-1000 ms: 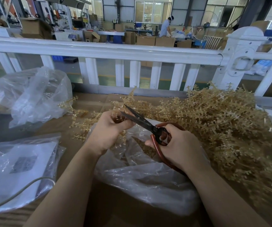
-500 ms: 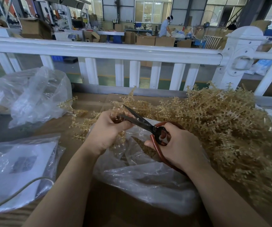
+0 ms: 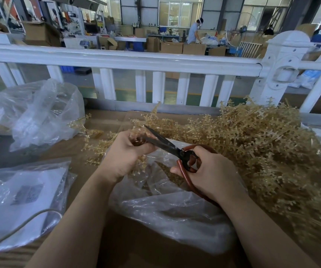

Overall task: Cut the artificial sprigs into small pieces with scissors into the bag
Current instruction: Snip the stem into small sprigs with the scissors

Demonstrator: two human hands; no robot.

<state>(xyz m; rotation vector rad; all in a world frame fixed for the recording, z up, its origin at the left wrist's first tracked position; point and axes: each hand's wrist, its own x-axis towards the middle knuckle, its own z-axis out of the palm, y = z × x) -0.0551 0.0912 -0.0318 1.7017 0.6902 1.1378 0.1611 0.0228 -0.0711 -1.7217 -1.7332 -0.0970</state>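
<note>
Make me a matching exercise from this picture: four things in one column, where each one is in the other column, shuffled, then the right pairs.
Things
1. scissors
2. sprig pile
3. open bag
4. crumpled bag

Places
A. far left, near the white railing
B. heaped on the right of the table
C. gripped by the right hand
D. under both hands, at the near middle

Pairs: 1-C, 2-B, 3-D, 4-A
</note>
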